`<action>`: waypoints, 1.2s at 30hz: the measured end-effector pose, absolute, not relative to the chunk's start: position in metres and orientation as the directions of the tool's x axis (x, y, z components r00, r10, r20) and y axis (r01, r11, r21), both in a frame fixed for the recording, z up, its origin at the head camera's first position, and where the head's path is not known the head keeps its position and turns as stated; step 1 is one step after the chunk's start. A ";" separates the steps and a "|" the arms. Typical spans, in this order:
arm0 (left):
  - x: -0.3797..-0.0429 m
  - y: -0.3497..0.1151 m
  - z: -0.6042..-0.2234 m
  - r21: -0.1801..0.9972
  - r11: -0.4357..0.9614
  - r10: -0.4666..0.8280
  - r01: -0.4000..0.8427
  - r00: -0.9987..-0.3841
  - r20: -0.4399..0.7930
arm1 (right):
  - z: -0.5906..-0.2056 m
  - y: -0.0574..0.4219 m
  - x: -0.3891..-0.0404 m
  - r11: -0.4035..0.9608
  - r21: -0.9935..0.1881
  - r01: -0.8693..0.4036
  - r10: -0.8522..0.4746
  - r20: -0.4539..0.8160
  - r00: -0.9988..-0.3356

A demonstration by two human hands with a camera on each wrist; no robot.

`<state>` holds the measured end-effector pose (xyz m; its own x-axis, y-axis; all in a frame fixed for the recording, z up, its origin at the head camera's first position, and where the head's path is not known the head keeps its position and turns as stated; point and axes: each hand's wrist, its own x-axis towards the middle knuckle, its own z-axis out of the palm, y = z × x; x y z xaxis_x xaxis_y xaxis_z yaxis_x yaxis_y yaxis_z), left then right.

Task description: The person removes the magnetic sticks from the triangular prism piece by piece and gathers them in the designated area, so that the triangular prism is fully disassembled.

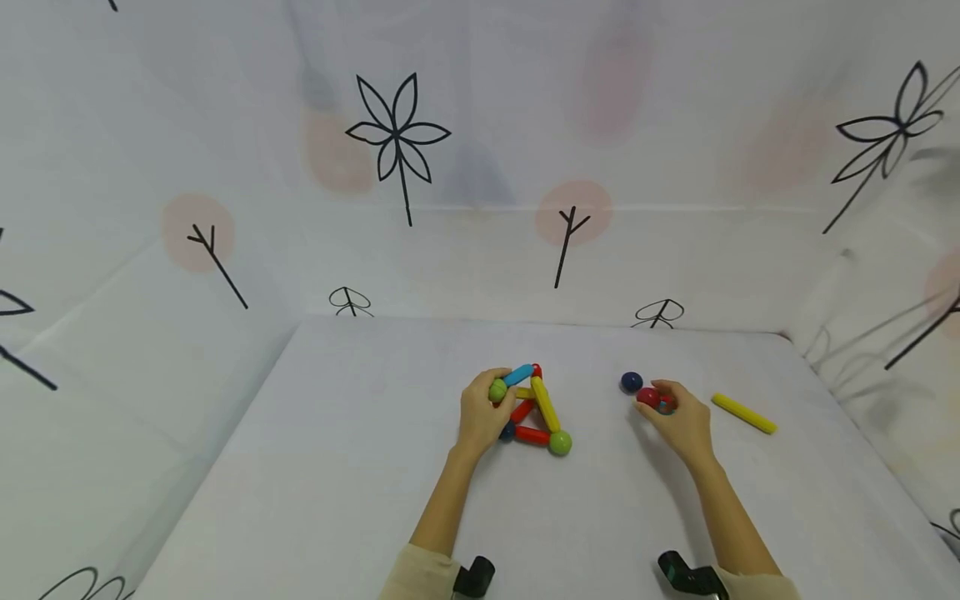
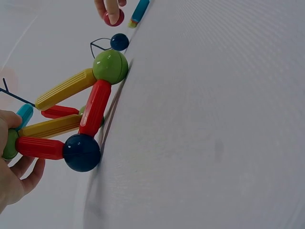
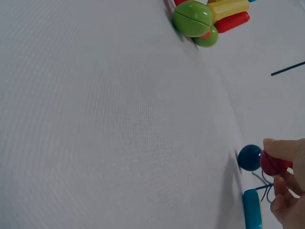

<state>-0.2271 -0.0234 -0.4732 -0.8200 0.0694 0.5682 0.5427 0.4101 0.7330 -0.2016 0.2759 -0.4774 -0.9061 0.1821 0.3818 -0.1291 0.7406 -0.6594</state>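
My left hand point(image 1: 478, 414) grips a green ball point(image 1: 497, 390) at the upper corner of a frame of toy rods and balls. Red rods point(image 2: 95, 108), yellow rods point(image 2: 66, 89) and a light-blue rod point(image 1: 518, 375) make up this frame. Its lower corners are a dark-blue ball point(image 2: 82, 152) and another green ball point(image 1: 560, 442). To the right, my right hand point(image 1: 686, 427) pinches a red ball point(image 3: 272, 163) between thumb and fingers. A loose dark-blue ball point(image 1: 632, 382) lies just beyond it. Partly hidden near that hand is a blue rod point(image 3: 252, 210).
A loose yellow rod point(image 1: 744, 414) lies on the white tabletop point(image 1: 322, 492), right of my right hand. Pale fabric walls point(image 1: 465, 267) with drawn plants enclose the back and sides.
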 end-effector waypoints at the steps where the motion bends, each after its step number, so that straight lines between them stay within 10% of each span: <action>1: -0.227 -0.024 -0.473 0.733 0.411 0.069 0.542 -0.820 0.568 | -0.478 0.276 -0.201 0.741 -0.659 -0.128 0.181 0.379 -0.908; 36: -0.227 -0.024 -0.473 0.741 0.421 0.070 0.522 -0.834 0.548 | -0.495 0.267 -0.205 0.702 -0.712 0.007 0.178 0.166 -0.970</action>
